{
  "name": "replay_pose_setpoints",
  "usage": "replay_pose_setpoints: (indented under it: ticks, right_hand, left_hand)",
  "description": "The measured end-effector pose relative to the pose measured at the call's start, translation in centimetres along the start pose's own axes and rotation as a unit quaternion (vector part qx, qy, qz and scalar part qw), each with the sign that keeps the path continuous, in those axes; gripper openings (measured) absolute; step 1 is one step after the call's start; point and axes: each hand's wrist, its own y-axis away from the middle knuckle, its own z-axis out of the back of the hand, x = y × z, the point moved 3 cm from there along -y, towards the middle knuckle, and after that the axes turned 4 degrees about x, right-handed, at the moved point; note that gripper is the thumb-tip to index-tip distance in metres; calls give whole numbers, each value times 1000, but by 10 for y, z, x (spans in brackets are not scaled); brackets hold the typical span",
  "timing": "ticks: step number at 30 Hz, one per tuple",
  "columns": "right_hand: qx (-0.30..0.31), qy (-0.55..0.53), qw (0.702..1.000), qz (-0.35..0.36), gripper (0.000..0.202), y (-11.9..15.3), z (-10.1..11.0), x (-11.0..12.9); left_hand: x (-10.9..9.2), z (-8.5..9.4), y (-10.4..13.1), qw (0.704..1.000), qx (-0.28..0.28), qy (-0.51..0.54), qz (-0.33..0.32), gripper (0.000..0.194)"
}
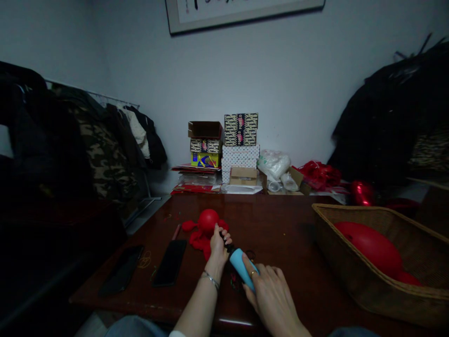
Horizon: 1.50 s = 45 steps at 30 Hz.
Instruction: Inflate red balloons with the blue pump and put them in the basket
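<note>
My left hand [220, 242] is closed around the neck of a small, partly inflated red balloon [208, 219], where the balloon meets the dark nozzle end of a pump. The light-blue barrel of the hand pump [241, 267] slants down to the right. My right hand [271, 290] is wrapped over the barrel's near end, a ring on one finger. Limp red balloons [198, 241] lie in a pile on the table, just behind and left of my left hand. Exactly how the balloon's mouth sits on the nozzle is hidden by my fingers.
Two dark phones [170, 263] [122, 269] and yellow rubber bands [144, 259] lie left on the brown table [280, 220]. A wicker basket [351, 274] with red balloons [372, 245] stands right. Stacked boxes [240, 161] and plastic bags [275, 164] line the back.
</note>
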Motion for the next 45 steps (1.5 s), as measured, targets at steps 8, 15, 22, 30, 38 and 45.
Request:
replay_pose_setpoints:
  ticks: [8, 15, 22, 30, 38, 45]
  right_hand:
    - [-64, 14, 996, 61, 67, 35, -8, -25]
    - [-88, -3, 990, 106, 70, 55, -8, -44]
    - [-54, -22, 995, 77, 62, 46, -2, -35]
    - [-13, -3, 1000, 15, 59, 21, 11, -12]
    - [-8, 7, 1000, -12, 51, -3, 12, -3]
    - [-1, 16, 1000, -15, 50, -4, 6, -1]
  left_hand:
    - [-20, 7, -14, 999, 5, 31, -11, 31]
    - [-27, 5, -18, 998, 11, 55, -2, 30]
    - [-24, -1, -14, 997, 50, 67, -3, 32]
    - [-13, -8, -5, 996, 67, 60, 6, 32]
    - [11, -9, 7, 998, 51, 17, 13, 36]
    - [14, -1, 2, 1000, 17, 3, 9, 32]
